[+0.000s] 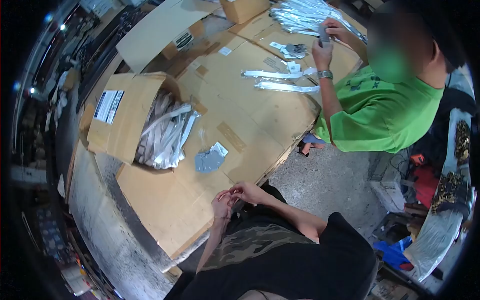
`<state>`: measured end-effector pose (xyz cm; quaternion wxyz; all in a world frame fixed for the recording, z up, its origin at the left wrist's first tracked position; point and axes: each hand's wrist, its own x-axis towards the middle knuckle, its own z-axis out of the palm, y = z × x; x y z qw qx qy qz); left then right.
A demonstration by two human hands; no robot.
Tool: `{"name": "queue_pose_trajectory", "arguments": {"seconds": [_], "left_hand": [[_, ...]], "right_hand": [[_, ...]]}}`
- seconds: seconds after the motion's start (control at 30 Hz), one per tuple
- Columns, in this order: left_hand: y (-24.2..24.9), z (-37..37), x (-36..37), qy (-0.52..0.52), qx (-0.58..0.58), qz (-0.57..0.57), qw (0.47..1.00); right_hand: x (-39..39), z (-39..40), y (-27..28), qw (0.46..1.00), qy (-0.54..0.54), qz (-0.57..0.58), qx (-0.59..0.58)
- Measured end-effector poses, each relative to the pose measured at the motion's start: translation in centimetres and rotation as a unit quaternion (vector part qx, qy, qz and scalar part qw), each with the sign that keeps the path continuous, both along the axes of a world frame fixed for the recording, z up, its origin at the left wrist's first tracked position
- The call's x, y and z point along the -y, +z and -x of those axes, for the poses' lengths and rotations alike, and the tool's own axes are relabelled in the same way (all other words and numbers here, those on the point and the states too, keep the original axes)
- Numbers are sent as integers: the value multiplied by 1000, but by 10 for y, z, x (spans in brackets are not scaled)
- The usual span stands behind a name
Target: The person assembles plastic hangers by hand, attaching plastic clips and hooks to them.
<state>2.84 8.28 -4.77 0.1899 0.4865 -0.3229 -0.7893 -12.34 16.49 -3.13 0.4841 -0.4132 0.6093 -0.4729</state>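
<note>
At the near edge of the cardboard-covered tabletop (250, 125) my left hand (221, 206) and right hand (248, 191) meet, fingertips pinched together — what they grip is too small to tell. Just beyond lies a grey packet (210, 160); an open box (125, 117) spills silver strips. Across, a co-worker's hands (327, 42) handle strips.

Wearer's body fills frame from five to seven o'clock. Black short-sleeved top, sleeve ending at upper arm toward four o'clock. Camouflage fabric, olive and brown patches, across lap near six o'clock. Both forearms bare. Left hand (221, 206) and right hand (248, 192) bare, no gloves. No watch, no rings discernible at this size.
</note>
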Motion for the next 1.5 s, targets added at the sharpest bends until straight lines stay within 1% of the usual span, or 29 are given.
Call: {"name": "queue_pose_trajectory", "arguments": {"seconds": [0.03,0.1,0.13,0.2,0.27,0.3,0.37,0.4,0.47,0.5,0.57,0.63,0.7,0.77,0.83,0.87,0.9,0.97,1.0,1.03,1.07,1.13,1.17,1.23,1.27,1.33,1.37,1.43,1.5], "left_hand": [[-2,-2,-1,-1,-8,-24,1000],[-4,-5,-4,-2,-25,-37,999],[0,-5,-6,11,-37,-46,998],[-5,-16,-4,11,-75,-77,994],[11,-23,-3,-29,-36,-31,998],[6,-27,-2,11,-38,-33,999],[-9,-35,0,-40,28,101,994],[-8,-41,2,-23,25,98,995],[-4,-57,10,-58,208,316,924],[-6,-68,17,-50,207,314,925],[-14,-105,31,-3,369,384,846],[3,-140,50,-19,519,294,803],[-23,-192,69,-53,595,342,725],[-73,-257,87,-72,631,388,668],[-60,-295,103,-35,557,427,712],[-24,-288,105,45,457,302,835],[-9,-284,110,50,462,308,831],[13,-276,116,74,461,333,819],[22,-264,116,90,470,331,813],[16,-255,114,115,420,338,834],[20,-235,112,122,406,316,849],[2,-200,104,100,368,344,858],[30,-162,96,64,387,363,845],[54,-113,80,54,384,371,844],[61,-98,74,55,377,353,855],[61,-76,65,64,365,327,869],[58,-68,65,50,347,311,884],[53,-51,78,38,325,297,897],[47,-31,101,-14,287,338,896]], "right_hand": [[-1,-3,-4,1000,13,-3,1],[2,-10,-14,983,6,58,-173],[4,-10,-16,979,28,91,-182],[8,-14,-20,974,38,63,-214],[15,-20,-15,998,23,-8,-54],[19,-24,-15,996,63,-10,-55],[25,-30,-13,966,56,63,-246],[28,-34,-11,974,62,12,-215],[31,-40,-5,981,49,-12,-187],[35,-44,-4,987,22,-36,-153],[42,-45,-15,990,23,6,-138],[50,-39,-21,991,12,46,-123],[72,-25,-20,994,12,35,-102],[101,-2,-4,987,12,-26,-161],[155,25,17,978,35,0,-206],[194,39,20,971,53,29,-230],[236,52,24,963,71,60,-253],[317,50,51,949,29,111,-292],[351,42,61,911,47,112,-393],[379,36,67,862,65,111,-490],[403,31,49,864,67,118,-484],[444,20,-9,732,-118,316,-592],[450,26,-11,735,-117,320,-586],[437,34,-22,834,24,222,-505],[402,39,25,871,12,215,-441],[369,59,17,876,-30,304,-373],[351,66,14,876,-22,301,-376],[328,77,19,880,-76,295,-364],[314,89,26,895,-88,285,-332]]}}
